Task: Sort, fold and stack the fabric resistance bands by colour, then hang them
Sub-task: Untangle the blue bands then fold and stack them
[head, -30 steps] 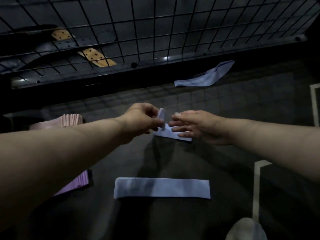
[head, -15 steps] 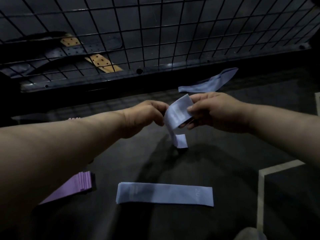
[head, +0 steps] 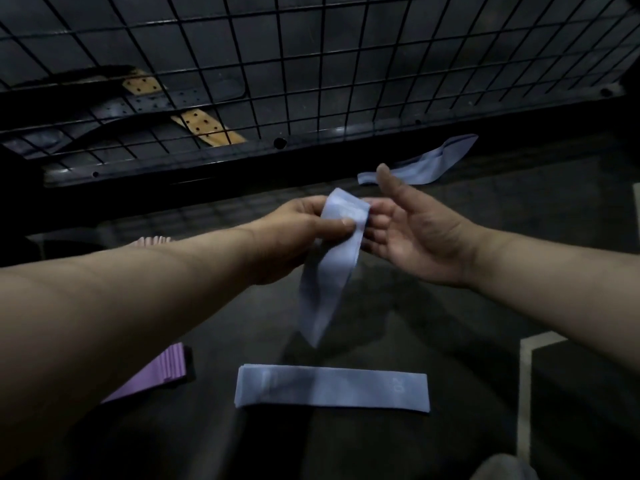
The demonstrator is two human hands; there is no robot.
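Lifted since last frame: blue band (head: 329, 271) hangs pinched in our left hand (head: 298, 233) above the folded blue stack (head: 332, 389); right hand (head: 415, 237) open beside it. Risk: lone pinch slips, band drops crooked.

a dark, matte surface (head: 450, 289) carries everything. nearest lies a flat, folded stack of light-blue fabric bands (head: 332, 386), its long side running left to right, with a faint number printed near its right end. to its left, apart from it, sits a stack of purple fabric bands (head: 162, 370), partly hidden by a forearm. farther back on the left, the ribbed edge of a pink fabric stack (head: 154, 240) peeks out. a loose, crumpled light-blue fabric band (head: 420, 164) lies at the far right, near a black wire grid (head: 311, 81). pale tape lines (head: 524, 375) mark the right side.
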